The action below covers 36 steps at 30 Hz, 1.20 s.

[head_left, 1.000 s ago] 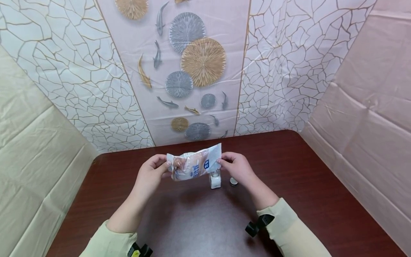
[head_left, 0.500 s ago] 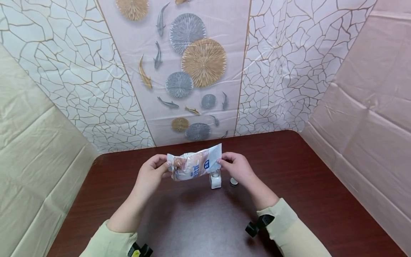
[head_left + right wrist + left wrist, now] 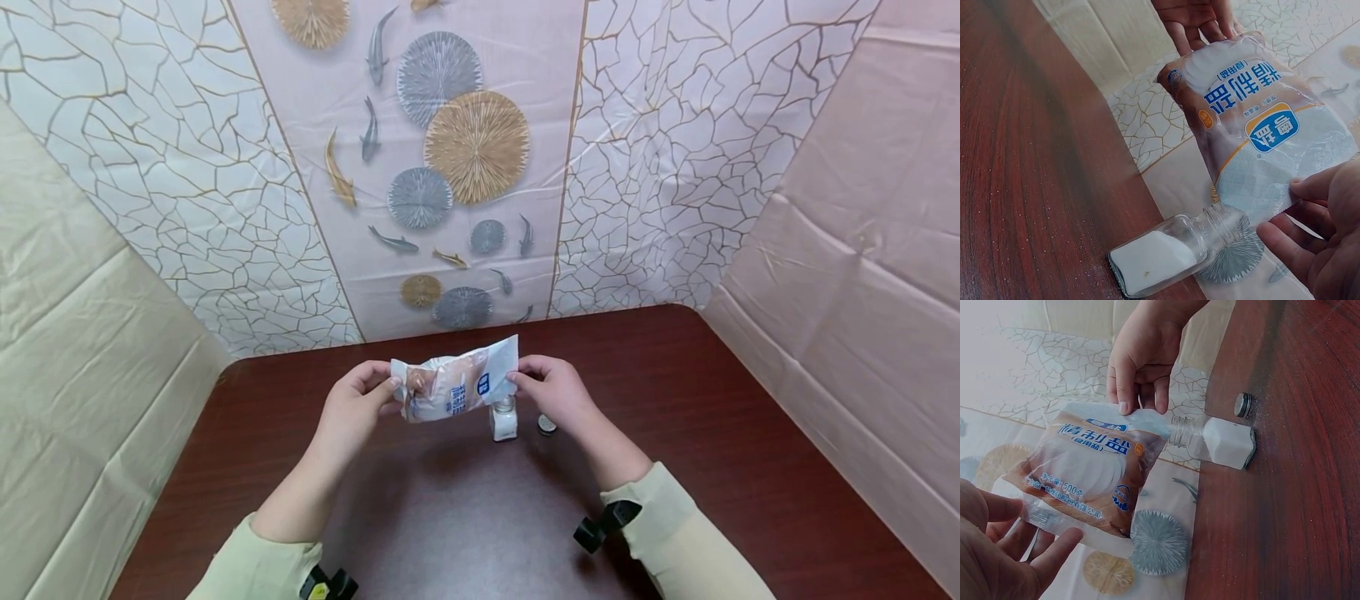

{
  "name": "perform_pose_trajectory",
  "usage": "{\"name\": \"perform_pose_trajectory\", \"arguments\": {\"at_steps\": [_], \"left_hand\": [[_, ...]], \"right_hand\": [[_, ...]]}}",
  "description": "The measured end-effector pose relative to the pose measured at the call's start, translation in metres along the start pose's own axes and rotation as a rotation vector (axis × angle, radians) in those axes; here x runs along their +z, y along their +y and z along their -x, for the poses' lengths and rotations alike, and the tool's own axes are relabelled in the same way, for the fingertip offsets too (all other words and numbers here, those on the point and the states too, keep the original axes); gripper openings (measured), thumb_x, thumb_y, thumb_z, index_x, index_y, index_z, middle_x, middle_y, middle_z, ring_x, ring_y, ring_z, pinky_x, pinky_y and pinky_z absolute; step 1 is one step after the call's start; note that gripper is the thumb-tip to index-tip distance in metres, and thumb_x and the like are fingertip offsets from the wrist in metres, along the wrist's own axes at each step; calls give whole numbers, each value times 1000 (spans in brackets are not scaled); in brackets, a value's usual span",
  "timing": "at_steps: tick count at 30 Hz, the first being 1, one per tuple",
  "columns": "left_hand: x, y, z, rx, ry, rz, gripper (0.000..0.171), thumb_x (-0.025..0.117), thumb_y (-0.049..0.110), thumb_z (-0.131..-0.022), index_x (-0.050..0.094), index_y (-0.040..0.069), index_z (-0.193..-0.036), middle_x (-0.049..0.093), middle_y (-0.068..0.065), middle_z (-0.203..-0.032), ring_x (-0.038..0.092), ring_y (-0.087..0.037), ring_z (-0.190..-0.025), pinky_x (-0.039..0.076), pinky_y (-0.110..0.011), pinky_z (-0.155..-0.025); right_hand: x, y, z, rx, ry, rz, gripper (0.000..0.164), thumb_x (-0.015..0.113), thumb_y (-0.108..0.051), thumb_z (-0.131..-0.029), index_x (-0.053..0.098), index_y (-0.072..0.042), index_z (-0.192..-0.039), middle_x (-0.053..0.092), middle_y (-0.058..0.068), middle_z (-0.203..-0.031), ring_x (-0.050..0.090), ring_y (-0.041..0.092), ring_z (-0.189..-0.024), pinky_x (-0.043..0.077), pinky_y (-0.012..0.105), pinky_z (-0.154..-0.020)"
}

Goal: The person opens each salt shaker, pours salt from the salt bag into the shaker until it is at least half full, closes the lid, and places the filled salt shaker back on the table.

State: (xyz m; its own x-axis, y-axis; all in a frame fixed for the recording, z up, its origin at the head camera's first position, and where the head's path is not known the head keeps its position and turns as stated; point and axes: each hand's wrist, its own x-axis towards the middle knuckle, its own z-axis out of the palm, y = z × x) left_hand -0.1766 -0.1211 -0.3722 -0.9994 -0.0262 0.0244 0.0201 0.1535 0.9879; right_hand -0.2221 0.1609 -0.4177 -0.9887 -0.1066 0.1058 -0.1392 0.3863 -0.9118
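Salt packet (image 3: 447, 390) in both hands, we held it raised over the surface (image 3: 450, 508), up and to the left of the glass jar (image 3: 504, 424), with its flat white end reaching across to the jar's mouth. Whether that end touched the glass, we could not tell. Our left hand (image 3: 358, 398) was well to the left of the jar and higher than it, its thumb and fingers drawn nearly together, pinching the packet's left end. Our right hand (image 3: 553, 390), just above and to the right of the jar, had its thumb on the near face and its fingers behind, so only the thin edge of the wrapper parted them. We saw blue characters and a blue badge on the packet, with a brown-toned panel lower down. The jar stood upright and uncapped, partly filled with white grains. To its right, a small lid (image 3: 547, 425) lay apart from it. Pale specks (image 3: 1047, 206) dotted the surface around the jar's base. Nearer to us than the jar came our pale sleeves (image 3: 697, 533), with black devices (image 3: 600, 527) fixed at the cuffs. Behind the jar, beyond the surface's far edge, rose a backdrop cloth (image 3: 476, 146) printed with fish and gold and grey discs.
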Motion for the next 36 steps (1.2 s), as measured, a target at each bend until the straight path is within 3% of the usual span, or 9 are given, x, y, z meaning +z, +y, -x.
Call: {"name": "perform_pose_trajectory", "arguments": {"at_steps": [6, 18, 26, 36], "left_hand": [[0, -2, 1, 0, 6, 3, 18, 57, 2, -98, 62, -4, -114, 68, -18, -112, 68, -21, -92, 57, -45, -86], [-1, -8, 2, 13, 9, 30, 17, 56, -1, -97, 62, -6, -113, 68, -17, -106, 68, -19, -89, 55, -49, -88], [-1, -14, 3, 16, 21, 67, 16, 57, -1, -97, 61, -7, -111, 69, -15, -103, 69, -19, -89, 56, -46, -87], [0, -22, 4, 3, 29, 126, 18, 56, -1, -98, 60, -7, -114, 68, -13, -102, 68, -16, -90, 54, -48, -91]], "right_hand": [[0, -2, 0, -16, 3, -1, 14, 68, -9, -93, 73, -1, -104, 72, 12, -96, 70, 28, -86, 60, 30, -71], [1, -3, 0, -21, 6, 24, 13, 69, -10, -93, 73, -2, -103, 72, 10, -96, 70, 19, -83, 59, 29, -71], [1, -5, 1, -34, 5, 26, 14, 69, -10, -93, 73, -2, -103, 72, 11, -95, 70, 35, -91, 59, 29, -71], [-1, -5, -2, -75, 9, 90, 13, 71, -12, -91, 75, -4, -101, 73, 7, -94, 70, 27, -88, 58, 28, -71]]}}
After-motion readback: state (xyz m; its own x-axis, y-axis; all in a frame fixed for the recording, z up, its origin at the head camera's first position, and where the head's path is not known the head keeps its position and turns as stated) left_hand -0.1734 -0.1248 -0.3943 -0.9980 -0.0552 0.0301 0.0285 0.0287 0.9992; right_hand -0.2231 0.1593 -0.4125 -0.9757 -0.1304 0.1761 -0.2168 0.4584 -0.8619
